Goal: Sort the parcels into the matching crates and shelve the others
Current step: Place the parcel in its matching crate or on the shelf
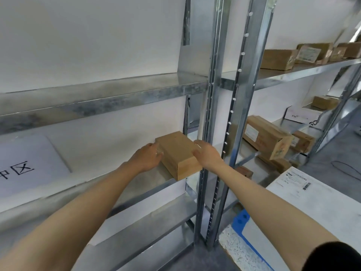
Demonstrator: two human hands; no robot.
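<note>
The one view sits on the person's head, wide-angle, facing forward and somewhat down into a metal rack [212,114] close ahead. Both forearms come in from the bottom edge and meet near frame centre. There the left hand [148,159] and right hand [208,155] sit at arm's length on a box [175,151] on the middle shelf [152,189]. The lens bends the uprights, which lean. At the right of the frame the view runs along a second rack [293,70] that recedes.
</note>
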